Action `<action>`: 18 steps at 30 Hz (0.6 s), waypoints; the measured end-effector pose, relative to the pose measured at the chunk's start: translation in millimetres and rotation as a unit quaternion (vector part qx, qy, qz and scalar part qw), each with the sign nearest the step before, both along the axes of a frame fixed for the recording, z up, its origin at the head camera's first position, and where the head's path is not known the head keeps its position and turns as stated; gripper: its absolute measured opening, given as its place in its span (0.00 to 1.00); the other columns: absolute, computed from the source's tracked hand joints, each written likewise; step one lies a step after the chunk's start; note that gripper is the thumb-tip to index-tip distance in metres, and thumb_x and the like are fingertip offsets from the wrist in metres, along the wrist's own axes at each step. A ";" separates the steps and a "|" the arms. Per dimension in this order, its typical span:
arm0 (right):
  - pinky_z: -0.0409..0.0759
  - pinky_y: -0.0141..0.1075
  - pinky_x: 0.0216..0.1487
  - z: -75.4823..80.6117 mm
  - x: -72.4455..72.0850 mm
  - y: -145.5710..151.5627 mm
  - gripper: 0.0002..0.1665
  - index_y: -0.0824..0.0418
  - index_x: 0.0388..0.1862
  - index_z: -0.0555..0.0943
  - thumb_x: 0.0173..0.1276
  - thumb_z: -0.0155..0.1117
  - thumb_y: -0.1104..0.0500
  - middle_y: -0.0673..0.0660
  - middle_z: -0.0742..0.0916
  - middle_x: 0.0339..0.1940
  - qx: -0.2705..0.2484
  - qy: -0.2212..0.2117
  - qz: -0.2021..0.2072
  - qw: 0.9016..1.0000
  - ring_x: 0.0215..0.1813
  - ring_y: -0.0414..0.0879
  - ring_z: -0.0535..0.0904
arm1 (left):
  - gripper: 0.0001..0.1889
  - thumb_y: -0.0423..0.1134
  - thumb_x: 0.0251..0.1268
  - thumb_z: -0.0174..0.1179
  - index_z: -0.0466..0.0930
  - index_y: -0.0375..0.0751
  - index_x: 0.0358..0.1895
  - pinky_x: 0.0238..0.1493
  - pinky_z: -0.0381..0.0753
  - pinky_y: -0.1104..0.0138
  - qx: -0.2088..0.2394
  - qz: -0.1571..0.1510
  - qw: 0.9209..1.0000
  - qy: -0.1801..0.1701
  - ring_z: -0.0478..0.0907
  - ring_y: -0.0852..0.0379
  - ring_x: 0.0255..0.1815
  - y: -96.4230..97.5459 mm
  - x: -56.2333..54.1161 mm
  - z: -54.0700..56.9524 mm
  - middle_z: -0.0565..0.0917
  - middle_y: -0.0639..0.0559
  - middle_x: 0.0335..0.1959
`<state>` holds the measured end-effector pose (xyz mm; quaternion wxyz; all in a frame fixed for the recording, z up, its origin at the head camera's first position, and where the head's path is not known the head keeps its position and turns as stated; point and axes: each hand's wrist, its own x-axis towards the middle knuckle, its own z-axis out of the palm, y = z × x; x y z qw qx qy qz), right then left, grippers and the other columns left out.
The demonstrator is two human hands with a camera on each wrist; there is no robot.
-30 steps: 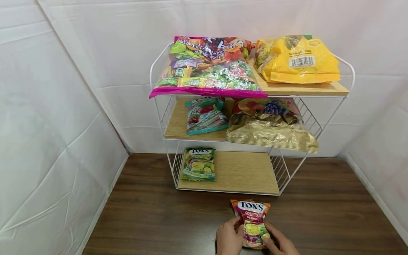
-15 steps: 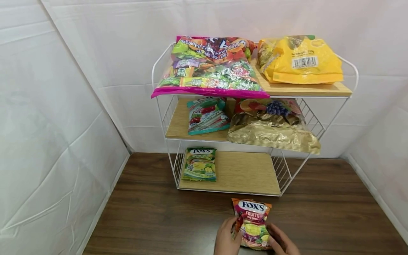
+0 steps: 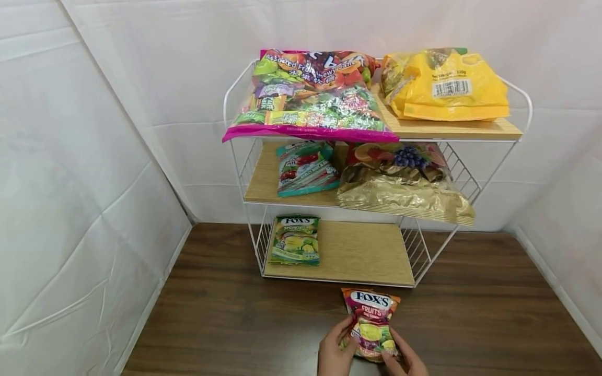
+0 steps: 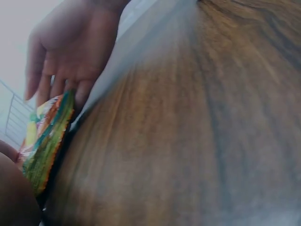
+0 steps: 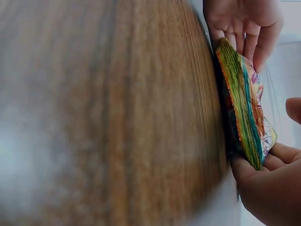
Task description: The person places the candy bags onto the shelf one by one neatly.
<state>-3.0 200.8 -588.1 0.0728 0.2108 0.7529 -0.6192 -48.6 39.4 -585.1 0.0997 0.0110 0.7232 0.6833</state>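
Note:
A red and orange FOX'S Fruits candy bag (image 3: 371,312) lies at the front of the dark wooden table, printed face up. My left hand (image 3: 335,349) holds its left edge, thumb on top. At the lower right edge my right hand (image 3: 403,356) grips the bag, its thumb over the printed front. In the right wrist view the crimped end of the candy bag (image 5: 244,106) sits close over the table between the left hand (image 5: 244,23) and right hand (image 5: 277,183), with fingers reaching under it. The left wrist view shows the bag (image 4: 49,141) between both hands too.
Behind the bag stands a three-tier white wire rack with wooden shelves (image 3: 364,256). A green FOX'S bag (image 3: 295,241) lies on the bottom tier, teal (image 3: 308,169) and gold (image 3: 404,190) bags on the middle, and a large assorted candy bag (image 3: 312,99) and yellow bag (image 3: 451,89) on top.
The head view has shifted slightly. The candy bag sits a little nearer the rack, both hands still at its edges. The right hand has closed in leftward, its thumb further onto the bag.

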 end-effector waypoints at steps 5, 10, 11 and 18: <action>0.79 0.37 0.46 8.1 -0.8 -5.0 0.42 0.72 0.71 0.62 0.67 0.62 0.48 0.74 0.71 0.64 -0.003 0.033 -0.001 0.999 0.57 0.57 0.75 | 0.20 0.29 0.59 0.62 0.78 0.34 0.57 0.55 0.75 0.57 -0.009 0.016 1.000 -0.007 0.77 0.45 0.55 0.1 1.3 -4.6 0.80 0.42 0.54; 0.79 0.38 0.47 14.3 -2.9 -8.2 0.41 0.72 0.70 0.62 0.68 0.61 0.49 0.74 0.71 0.64 0.001 0.042 0.005 0.999 0.58 0.58 0.74 | 0.19 0.30 0.60 0.62 0.80 0.37 0.56 0.57 0.74 0.63 0.012 0.030 0.998 0.049 0.77 0.51 0.54 0.4 3.6 -4.5 0.81 0.46 0.53; 0.79 0.39 0.48 15.2 -3.2 -9.0 0.40 0.71 0.70 0.62 0.68 0.61 0.50 0.73 0.71 0.65 -0.002 0.048 0.003 0.999 0.58 0.58 0.74 | 0.19 0.31 0.60 0.62 0.80 0.37 0.56 0.57 0.73 0.64 0.017 0.030 0.998 0.061 0.77 0.53 0.55 0.4 3.5 -3.9 0.81 0.47 0.53; 0.77 0.29 0.47 24.2 -7.0 -11.4 0.36 0.69 0.70 0.63 0.70 0.61 0.53 0.70 0.71 0.66 0.001 0.086 -0.002 0.996 0.57 0.42 0.73 | 0.20 0.41 0.65 0.61 0.79 0.40 0.59 0.60 0.70 0.65 0.026 0.010 0.994 0.102 0.74 0.55 0.59 -1.0 -2.1 1.8 0.80 0.49 0.56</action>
